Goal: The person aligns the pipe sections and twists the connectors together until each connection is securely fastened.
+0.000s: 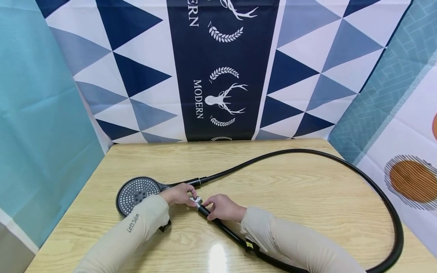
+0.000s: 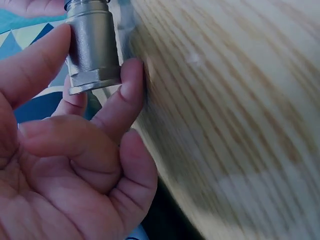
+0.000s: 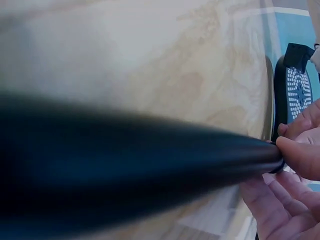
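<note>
My left hand (image 1: 179,194) pinches a silver metal hose connector (image 2: 94,50) between thumb and fingers; its hexagonal end faces the palm in the left wrist view. Just right of it, my right hand (image 1: 225,207) grips the end of a black shower hose (image 3: 150,160), thumb and fingers around it by the connector. A round handheld shower head (image 1: 140,193) with a grey, dotted spray face lies at left, partly behind my left forearm. Its handle (image 1: 186,182) runs behind my left hand and joins the hose's other end.
From the handle the hose (image 1: 297,150) loops wide across the right of the wooden table (image 1: 273,189) and back under my right forearm. Patterned cloths hang behind and at both sides. A small dark strap device (image 1: 252,245) sits at my right wrist.
</note>
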Demonstrator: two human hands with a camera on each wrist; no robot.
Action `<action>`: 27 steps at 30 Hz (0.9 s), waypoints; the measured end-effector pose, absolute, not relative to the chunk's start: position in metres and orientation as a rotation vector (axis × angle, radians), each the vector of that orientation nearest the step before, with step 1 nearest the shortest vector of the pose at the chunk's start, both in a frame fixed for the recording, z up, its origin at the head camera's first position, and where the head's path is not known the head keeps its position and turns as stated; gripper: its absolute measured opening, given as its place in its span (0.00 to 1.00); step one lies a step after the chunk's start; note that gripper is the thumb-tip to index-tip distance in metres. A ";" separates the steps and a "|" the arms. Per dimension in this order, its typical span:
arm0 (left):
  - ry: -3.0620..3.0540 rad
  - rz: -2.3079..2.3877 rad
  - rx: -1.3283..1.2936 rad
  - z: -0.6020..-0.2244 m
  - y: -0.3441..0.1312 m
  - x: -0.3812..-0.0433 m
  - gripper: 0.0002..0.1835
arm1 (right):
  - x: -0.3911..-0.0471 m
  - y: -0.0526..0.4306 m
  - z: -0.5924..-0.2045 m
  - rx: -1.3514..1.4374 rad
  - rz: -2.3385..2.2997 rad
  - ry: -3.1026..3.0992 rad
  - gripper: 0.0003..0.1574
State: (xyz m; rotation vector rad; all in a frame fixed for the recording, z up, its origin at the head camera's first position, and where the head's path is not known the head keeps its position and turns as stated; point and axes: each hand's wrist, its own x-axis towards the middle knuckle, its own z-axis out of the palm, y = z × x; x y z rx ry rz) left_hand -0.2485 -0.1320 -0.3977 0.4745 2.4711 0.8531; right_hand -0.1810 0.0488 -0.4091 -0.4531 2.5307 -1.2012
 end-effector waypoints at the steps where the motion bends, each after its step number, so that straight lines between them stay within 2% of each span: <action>1: 2.472 0.846 0.472 -0.398 -0.133 -0.248 0.10 | -0.181 0.048 -0.408 -0.469 -1.183 2.536 0.23; 11: 2.513 0.799 0.483 -0.395 -0.133 -0.241 0.08 | -0.184 0.047 -0.405 -0.543 -1.042 2.558 0.24; 19: 2.730 0.674 0.570 -0.388 -0.137 -0.236 0.02 | -0.181 0.067 -0.377 -0.625 -0.601 2.773 0.28; 23: 2.826 0.793 0.619 -0.380 -0.147 -0.235 0.04 | -0.174 0.088 -0.365 -0.750 -0.553 2.970 0.27; 27: 2.973 0.922 0.669 -0.361 -0.177 -0.232 0.07 | -0.168 0.115 -0.356 -0.957 -0.428 3.157 0.29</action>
